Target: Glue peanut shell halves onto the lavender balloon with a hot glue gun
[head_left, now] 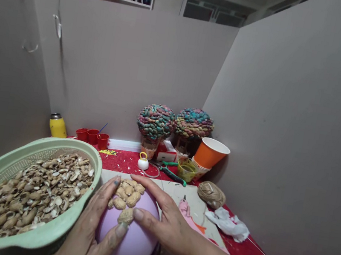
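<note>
A smooth light-purple ball (136,240) is close in front of me, with several peanut shells (129,194) clustered on its upper side. My left hand (94,219) cups the ball's left side, its thumb against the lowest peanut shell (125,216). From the right, my right hand (168,220) curves over the ball, fingers at the top and thumb tip on that same shell. The ball's underside is mostly hidden. Beside my left hand stands a pale green colander (96,176) full of loose peanut shells.
Behind are two multicoloured domed pieces (156,121), red cups (92,136), a yellow bottle (57,126), green-handled pliers (173,175) and an orange paper bucket (211,153). At right lie a pink glue gun (186,209), twine (211,194) and crumpled white plastic (229,224). Grey partitions (128,65) surround the table.
</note>
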A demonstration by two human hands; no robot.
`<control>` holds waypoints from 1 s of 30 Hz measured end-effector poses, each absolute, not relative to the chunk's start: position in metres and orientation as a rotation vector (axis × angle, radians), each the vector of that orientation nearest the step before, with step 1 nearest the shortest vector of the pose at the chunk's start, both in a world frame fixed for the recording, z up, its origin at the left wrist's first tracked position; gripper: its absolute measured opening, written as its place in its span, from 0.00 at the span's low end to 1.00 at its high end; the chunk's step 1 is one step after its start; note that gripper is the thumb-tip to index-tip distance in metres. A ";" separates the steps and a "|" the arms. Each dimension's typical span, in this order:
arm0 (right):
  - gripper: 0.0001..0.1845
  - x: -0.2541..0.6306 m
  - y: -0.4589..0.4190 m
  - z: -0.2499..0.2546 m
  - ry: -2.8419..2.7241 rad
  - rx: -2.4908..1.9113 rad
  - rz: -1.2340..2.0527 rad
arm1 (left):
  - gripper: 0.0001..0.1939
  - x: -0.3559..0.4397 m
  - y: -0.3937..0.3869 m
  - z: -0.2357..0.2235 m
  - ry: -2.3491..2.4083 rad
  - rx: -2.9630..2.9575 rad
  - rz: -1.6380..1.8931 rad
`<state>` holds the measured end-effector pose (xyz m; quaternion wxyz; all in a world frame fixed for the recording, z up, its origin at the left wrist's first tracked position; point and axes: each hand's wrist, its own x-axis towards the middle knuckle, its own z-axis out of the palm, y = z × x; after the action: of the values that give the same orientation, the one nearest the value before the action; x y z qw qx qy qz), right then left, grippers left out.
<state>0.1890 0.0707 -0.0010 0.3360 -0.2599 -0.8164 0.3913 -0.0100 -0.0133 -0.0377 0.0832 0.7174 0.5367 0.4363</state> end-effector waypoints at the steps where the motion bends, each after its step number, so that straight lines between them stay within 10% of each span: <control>1: 0.34 0.188 0.071 0.000 -2.129 -0.673 1.022 | 0.35 -0.010 -0.013 -0.037 1.606 2.139 1.305; 30: 0.25 0.233 0.076 0.013 -2.107 -0.867 0.660 | 0.35 -0.014 -0.013 -0.041 1.660 1.945 1.241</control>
<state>0.2330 0.0764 0.0129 0.3755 -0.3388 -0.8232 0.2579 -0.0138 -0.0131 -0.0410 0.1490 0.6766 0.5777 0.4316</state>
